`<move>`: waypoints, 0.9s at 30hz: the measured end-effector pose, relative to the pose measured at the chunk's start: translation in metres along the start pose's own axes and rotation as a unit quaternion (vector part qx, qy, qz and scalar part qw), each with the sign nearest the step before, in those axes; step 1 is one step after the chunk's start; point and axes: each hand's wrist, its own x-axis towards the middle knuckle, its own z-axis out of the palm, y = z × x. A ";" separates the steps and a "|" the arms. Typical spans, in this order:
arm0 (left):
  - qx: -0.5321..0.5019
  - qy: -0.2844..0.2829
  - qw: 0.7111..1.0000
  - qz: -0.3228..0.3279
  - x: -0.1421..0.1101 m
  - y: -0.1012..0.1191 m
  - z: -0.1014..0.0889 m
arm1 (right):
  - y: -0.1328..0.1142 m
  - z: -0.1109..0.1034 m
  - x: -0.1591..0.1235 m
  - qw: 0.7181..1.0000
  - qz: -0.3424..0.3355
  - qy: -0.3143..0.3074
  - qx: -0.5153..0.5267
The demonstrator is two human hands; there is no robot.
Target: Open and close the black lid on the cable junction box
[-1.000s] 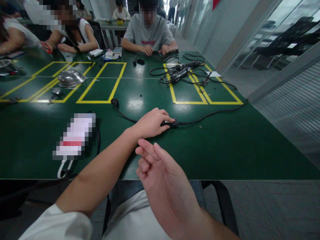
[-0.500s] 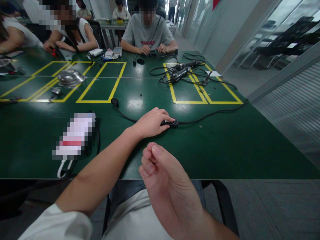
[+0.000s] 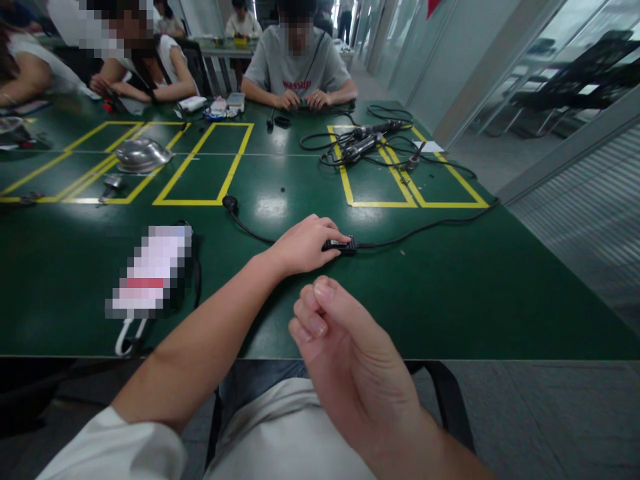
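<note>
We sit at a green table (image 3: 465, 287) with our left hand (image 3: 306, 245) laid over a small black box (image 3: 349, 244), thumb along its near side and forefinger on top, so the fingers are clamped on it. The box lies on the table, ahead of us and a little right of centre. From its right end a black cable (image 3: 425, 229) runs off to the table's right edge. Left of the hand, a black plug (image 3: 229, 204) sits on a lead that passes behind our fingers; we cannot see where it joins the box.

Our right hand (image 3: 357, 363) is raised nearer to us, palm turned inward, thumb tip together with the curled fingers; we see nothing between them. It is apart from the box.

To our left lies a phone (image 3: 153, 270), its screen blurred, with a white cord (image 3: 125, 337) at its near end. Farther off, a metal dish (image 3: 143, 155) rests among yellow tape lines (image 3: 235, 164), and a tangle of cables (image 3: 363, 145) lies at the right. Across the table sits a person in a grey shirt (image 3: 297, 60).
</note>
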 end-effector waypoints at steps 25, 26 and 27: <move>-0.127 0.108 0.965 -0.202 -0.003 -0.035 -0.007 | -0.109 -0.126 0.202 0.635 -0.338 -0.015 -0.694; -0.109 0.099 0.969 -0.198 -0.004 -0.035 -0.007 | -0.111 -0.125 0.201 0.620 -0.329 -0.019 -0.712; -0.089 0.090 0.973 -0.192 -0.005 -0.034 -0.007 | -0.113 -0.124 0.200 0.602 -0.321 -0.024 -0.731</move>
